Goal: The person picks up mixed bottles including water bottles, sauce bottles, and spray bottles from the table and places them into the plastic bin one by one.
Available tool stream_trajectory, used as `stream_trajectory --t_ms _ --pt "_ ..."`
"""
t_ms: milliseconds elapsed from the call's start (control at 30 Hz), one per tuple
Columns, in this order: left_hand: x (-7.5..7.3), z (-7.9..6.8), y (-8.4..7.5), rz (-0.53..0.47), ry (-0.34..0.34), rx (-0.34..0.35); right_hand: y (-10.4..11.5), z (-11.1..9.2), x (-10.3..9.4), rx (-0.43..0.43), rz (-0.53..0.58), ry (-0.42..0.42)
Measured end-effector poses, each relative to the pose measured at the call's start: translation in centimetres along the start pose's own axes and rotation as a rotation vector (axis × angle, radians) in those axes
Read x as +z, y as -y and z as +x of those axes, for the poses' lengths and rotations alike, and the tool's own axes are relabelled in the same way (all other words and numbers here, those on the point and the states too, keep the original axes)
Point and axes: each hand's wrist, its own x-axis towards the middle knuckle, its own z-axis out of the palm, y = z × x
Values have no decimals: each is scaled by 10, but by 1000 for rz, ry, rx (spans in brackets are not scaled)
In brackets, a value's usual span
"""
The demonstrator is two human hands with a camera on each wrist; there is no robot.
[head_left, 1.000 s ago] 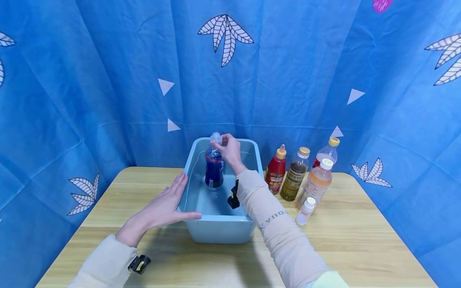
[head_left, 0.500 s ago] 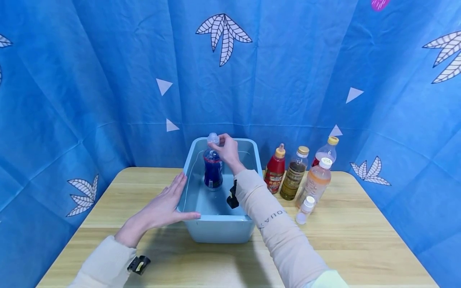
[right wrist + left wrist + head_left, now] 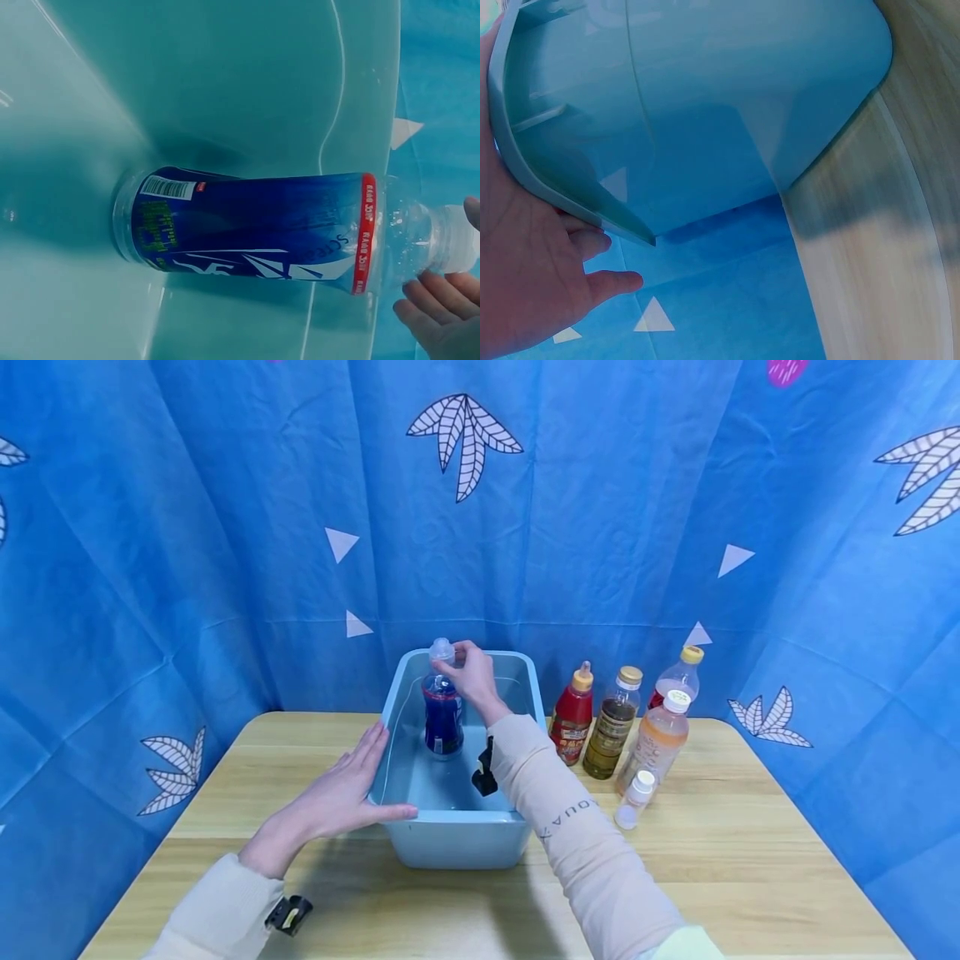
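Note:
A clear plastic bottle with a dark blue label and a red band stands inside the light blue plastic tub. My right hand reaches over the tub and pinches the bottle's translucent white cap between thumb and fingers. In the right wrist view the fingers are at the cap, and the bottle has its base at the tub's floor. My left hand rests on the tub's near left corner, fingers straight along the left rim and thumb along the front rim.
Right of the tub stand a red squeeze bottle, a bottle of brown-gold liquid, a yellow-capped bottle, a peach-coloured bottle and a small white-capped bottle. A blue curtain hangs behind the wooden table.
My right hand has shifted slightly left with the bottle's top, still pinching the cap. The left hand stays on the tub's corner.

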Motion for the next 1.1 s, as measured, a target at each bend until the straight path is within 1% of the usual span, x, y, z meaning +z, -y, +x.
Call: stream_trajectory --t_ms 200,400,600,733,933,1100 --pt "1 1 1 5 5 -2 6 0 -6 -14 -22 1" --pt "1 2 1 7 8 1 15 -1 -15 -26 -67 -24" --pt "1 1 1 -3 11 -1 23 -1 -26 -29 -68 -22" --pt "1 1 0 -9 10 -3 29 -1 -33 -61 -90 -33" --pt "2 2 0 -10 15 -2 37 -4 -44 -75 -115 -35" --pt "2 2 2 -13 12 3 44 -8 -52 -105 -130 -28"
